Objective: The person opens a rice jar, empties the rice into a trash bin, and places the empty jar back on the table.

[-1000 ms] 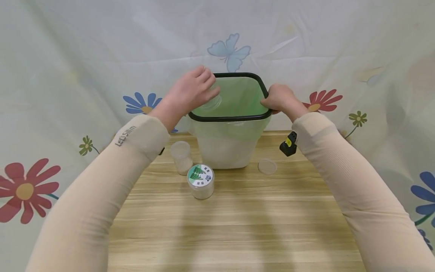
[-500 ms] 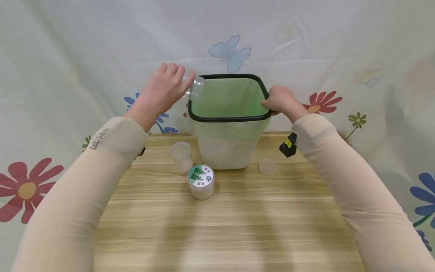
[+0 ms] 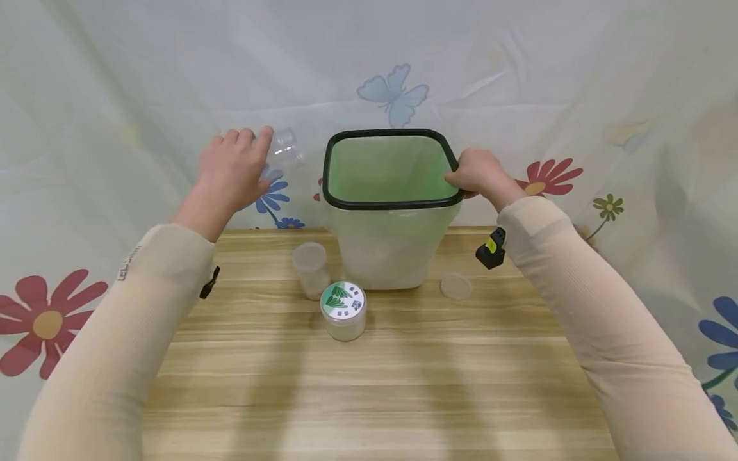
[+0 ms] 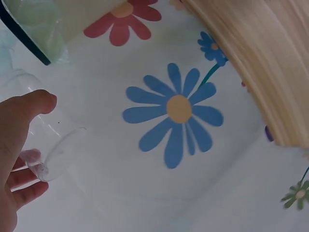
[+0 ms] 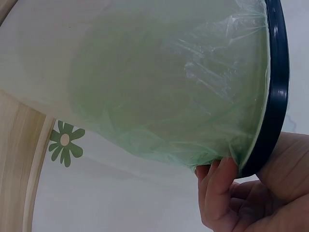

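My left hand (image 3: 230, 166) holds a clear plastic jar (image 3: 286, 146) in the air, left of the trash bin (image 3: 383, 262). In the left wrist view the jar (image 4: 58, 145) is see-through, with the thumb on one side and fingers on the other. The bin is whitish with a black rim ring (image 3: 398, 205) and a pale green trash bag (image 3: 392, 169) lining it and folded over outside. My right hand (image 3: 478, 169) grips the bin's right edge at the ring. In the right wrist view its fingers (image 5: 222, 183) curl under against the bag.
A round jar with a green-and-white label lid (image 3: 344, 307) stands in front of the bin. Beside it is a taller translucent container (image 3: 311, 272). A clear round lid (image 3: 455, 287) lies on the wooden table (image 3: 375, 397). A flowered curtain (image 3: 490, 96) hangs close behind.
My left hand has moved left with the clear jar, from over the bin's mouth to beside the bin. The right hand stays on the rim.
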{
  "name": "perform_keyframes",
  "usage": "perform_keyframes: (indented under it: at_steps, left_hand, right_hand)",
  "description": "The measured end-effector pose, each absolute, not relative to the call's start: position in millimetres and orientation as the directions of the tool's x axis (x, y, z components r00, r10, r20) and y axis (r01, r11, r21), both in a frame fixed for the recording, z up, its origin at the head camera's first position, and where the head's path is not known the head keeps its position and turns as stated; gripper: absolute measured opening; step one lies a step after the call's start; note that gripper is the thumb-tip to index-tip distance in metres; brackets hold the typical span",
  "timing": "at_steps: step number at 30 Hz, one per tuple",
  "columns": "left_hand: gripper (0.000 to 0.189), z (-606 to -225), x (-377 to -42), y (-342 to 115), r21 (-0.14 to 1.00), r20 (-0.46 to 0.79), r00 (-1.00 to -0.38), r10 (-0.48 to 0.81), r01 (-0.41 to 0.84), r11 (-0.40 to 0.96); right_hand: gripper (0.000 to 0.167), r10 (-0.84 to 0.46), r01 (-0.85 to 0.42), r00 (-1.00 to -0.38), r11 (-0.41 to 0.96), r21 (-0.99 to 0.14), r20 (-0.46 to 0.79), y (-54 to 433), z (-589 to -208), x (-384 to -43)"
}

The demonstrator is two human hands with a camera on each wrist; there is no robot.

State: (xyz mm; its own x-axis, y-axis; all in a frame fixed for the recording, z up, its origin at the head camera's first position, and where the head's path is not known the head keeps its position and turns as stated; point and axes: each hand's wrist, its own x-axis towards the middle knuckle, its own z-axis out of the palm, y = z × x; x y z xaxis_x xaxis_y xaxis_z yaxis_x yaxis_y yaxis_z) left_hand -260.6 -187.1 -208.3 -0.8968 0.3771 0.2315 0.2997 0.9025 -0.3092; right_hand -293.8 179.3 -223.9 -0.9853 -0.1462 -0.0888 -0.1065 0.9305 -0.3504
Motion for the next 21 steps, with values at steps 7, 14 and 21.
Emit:
perform_keyframes:
  at_steps: [7,14,21]
  left_hand:
    - [0.071,-244.1,-260.6,-215.5,-0.178,0.364,-0.875,0.318,0.270,0.946]
    - [0.079,-279.7,-259.6,-237.4,-0.021,0.308,-0.935,0.177,0.179,0.984]
    - [0.079,-327.4,-260.4,-249.9,0.158,0.299,-0.953,0.045,0.096,0.983]
  right_hand:
    - [0.023,-0.139,-0.102,-0.988,0.926,-0.363,-0.075,181.4,-224.6,-294.2]
    - [0.022,-0.134,-0.097,-0.988,0.926,-0.366,-0.077,182.2,-224.8,-294.8]
    - [0.022,-0.128,-0.090,-0.989,0.926,-0.366,-0.080,184.4,-224.9,-295.4]
